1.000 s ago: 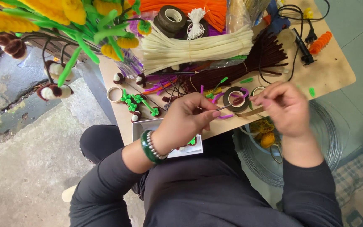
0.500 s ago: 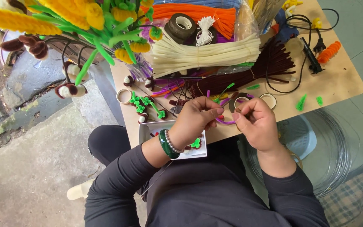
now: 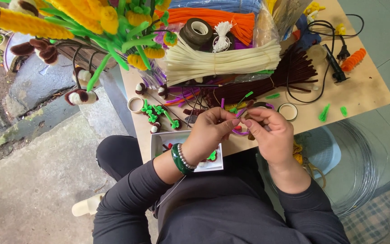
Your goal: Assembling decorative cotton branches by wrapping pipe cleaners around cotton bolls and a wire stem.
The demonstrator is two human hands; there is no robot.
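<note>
Fuzzy pipe cleaners lie in bundles across the wooden table [image 3: 362, 97]: a cream bundle [image 3: 222, 63], an orange bundle [image 3: 217, 18] and a dark brown bundle [image 3: 271, 79], with a dark tape roll [image 3: 197, 31] beside them. A shallow white box [image 3: 168, 139] at the table's near edge holds small green and brown pieces. The left hand [image 3: 211, 135] and right hand [image 3: 271, 135] meet fingertip to fingertip, both pinched shut on a thin purple pipe cleaner [image 3: 239, 132] just above the table edge.

Soft, even daylight, no hard shadows or glare. Focus is sharp mid-frame; the edges bend slightly from the wide lens.
</note>
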